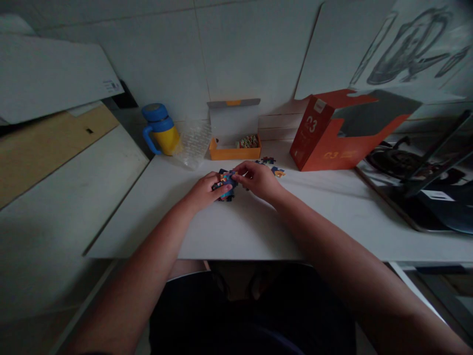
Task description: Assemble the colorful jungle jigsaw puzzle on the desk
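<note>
Head view. I see the left hand (207, 191) gripping the puzzle (228, 179) above the table (229, 231), thumb across its face. The puzzle lies between both hands; right hand (258, 180) meets its right edge, fingertips together, but I cannot tell whether they grip anything. Long axis: unreadable under fingers. Loose pieces (278, 172) lie beyond the right hand.

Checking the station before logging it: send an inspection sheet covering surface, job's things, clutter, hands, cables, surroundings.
Surface: white tabletop, in use.
Job's things: clustered puzzle pieces, loose pieces nearby, small open box behind.
Clutter: blue-yellow mug, clear plastic wrap, large orange box.
Hands: left hand holds the clustered puzzle pieces; right hand at their edge, grip unclear.
Cables: nothing seen.
Surroundings: pale wall behind, flat panels left, dark items right, unidentified.
</note>
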The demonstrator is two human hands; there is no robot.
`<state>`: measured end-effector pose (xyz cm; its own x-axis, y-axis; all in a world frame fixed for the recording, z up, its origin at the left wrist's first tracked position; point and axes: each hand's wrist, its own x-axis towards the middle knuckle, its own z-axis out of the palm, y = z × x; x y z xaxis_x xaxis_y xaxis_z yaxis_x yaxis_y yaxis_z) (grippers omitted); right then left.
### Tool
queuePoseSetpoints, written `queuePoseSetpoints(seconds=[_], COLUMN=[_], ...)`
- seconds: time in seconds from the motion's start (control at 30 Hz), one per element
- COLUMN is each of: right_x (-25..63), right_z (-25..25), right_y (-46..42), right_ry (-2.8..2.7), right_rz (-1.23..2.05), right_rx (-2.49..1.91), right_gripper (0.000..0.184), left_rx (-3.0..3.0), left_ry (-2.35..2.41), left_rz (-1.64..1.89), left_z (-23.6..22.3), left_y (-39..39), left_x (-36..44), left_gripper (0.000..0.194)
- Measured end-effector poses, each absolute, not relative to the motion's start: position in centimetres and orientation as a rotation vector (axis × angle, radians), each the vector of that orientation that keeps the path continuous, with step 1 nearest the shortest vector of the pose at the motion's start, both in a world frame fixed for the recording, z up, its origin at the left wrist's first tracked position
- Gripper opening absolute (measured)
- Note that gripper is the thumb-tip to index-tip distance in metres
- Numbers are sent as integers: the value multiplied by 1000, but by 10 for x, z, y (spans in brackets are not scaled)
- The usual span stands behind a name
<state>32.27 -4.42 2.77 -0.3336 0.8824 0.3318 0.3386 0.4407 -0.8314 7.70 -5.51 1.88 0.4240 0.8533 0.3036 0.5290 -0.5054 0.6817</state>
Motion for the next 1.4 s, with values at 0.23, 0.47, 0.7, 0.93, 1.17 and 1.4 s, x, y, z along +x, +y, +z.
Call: queuePoseSetpoints(seconds=[0.23,0.47,0.7,0.93,1.17,1.4], right_x=[328,359,407,406,403,371], right_z=[31,41,49,45,46,52], right_y=[-39,-26,-20,-19,-17,-37], right_ry=[-1687,-1587,-2065,-2484,-2445,-2481], right_rz=[1181,1045,1106,856,421,513], right_rx=[-982,-1199,-1509,-1719,-1771,-1472], right_gripper=[57,41,31,31,19,24], left_rx=[2185,2110,2133,2143,2165,2166], left_ry=[1182,1170,1179,1182,1168,1167], left_rz=[870,876,864,868,871,870], left_z=[18,21,21,19,20,18], left_y=[-55,-58,-57,-57,-57,-57], left_x=[77,79,78,78,77,77], left_gripper=[44,48,47,44,45,46])
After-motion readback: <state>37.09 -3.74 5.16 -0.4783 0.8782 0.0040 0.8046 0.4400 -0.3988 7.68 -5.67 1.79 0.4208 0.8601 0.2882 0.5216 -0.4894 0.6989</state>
